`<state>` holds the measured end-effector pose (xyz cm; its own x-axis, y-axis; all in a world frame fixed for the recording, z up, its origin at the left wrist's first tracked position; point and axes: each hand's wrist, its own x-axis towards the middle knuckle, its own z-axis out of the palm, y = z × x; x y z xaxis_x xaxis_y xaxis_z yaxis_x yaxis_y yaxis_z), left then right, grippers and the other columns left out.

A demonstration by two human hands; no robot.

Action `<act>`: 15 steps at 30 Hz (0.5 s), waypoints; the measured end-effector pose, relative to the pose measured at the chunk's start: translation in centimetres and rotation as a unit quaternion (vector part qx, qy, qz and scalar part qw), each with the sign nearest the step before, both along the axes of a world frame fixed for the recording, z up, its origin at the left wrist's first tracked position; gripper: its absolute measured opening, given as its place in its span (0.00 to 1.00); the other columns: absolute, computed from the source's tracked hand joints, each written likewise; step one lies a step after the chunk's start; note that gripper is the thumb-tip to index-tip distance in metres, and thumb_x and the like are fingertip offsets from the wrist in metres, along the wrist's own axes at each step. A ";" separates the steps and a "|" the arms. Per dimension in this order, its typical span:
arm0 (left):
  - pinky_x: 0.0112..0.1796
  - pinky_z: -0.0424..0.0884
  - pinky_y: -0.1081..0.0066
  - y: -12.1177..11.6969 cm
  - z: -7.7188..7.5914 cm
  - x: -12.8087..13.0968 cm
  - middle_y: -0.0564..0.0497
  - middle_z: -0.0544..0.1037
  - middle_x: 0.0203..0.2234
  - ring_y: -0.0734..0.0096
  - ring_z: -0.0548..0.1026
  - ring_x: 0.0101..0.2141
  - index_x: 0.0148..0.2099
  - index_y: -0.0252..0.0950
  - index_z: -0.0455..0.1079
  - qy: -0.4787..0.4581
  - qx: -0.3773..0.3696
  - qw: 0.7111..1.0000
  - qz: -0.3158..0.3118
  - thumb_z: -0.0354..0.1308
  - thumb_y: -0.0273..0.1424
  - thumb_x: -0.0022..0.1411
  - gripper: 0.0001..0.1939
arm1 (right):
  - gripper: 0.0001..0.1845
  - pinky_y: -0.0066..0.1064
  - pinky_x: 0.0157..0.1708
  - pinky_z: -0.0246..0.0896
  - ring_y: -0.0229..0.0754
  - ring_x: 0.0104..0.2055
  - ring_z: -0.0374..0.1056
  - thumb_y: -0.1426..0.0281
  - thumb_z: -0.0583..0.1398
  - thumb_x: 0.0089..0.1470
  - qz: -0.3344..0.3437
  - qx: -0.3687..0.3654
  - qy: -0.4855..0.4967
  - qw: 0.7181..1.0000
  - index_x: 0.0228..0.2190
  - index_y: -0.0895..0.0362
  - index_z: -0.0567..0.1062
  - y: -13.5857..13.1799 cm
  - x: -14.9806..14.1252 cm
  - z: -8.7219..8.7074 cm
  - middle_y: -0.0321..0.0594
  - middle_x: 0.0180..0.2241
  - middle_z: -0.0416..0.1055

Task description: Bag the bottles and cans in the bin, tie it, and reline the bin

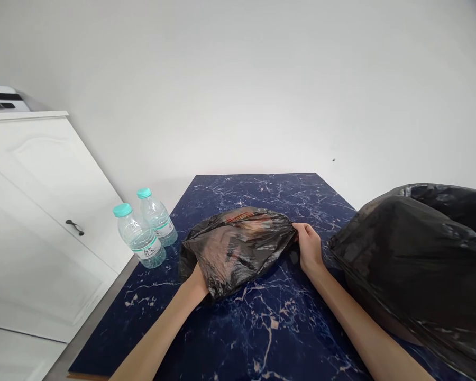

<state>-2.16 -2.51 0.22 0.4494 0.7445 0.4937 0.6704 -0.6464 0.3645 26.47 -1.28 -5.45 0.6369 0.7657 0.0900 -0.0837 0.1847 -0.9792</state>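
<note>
A black plastic bag (pixel 238 248) with colourful things showing through it lies on the dark blue marbled table (pixel 262 328). My left hand (pixel 196 283) is pushed inside or under the bag's near left side, so its fingers are hidden. My right hand (pixel 309 247) is closed on the bag's right edge, pinching the bunched plastic.
Two clear water bottles (pixel 145 233) with teal caps stand at the table's left edge. A large bin lined with a black bag (pixel 416 264) fills the right side. A white cabinet (pixel 43 211) stands to the left, and a white wall is behind.
</note>
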 end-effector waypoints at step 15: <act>0.55 0.78 0.51 0.9 0.2 2.5 0.41 0.80 0.55 0.55 0.80 0.53 0.62 0.38 0.72 0.032 0.007 0.999 0.026 0.57 0.44 0.76 0.21 | 0.13 0.32 0.30 0.53 0.38 0.28 0.57 0.58 0.65 0.52 0.003 0.003 0.002 1.000 0.27 0.54 0.73 -0.7 -0.4 0.9 0.28 0.23 0.63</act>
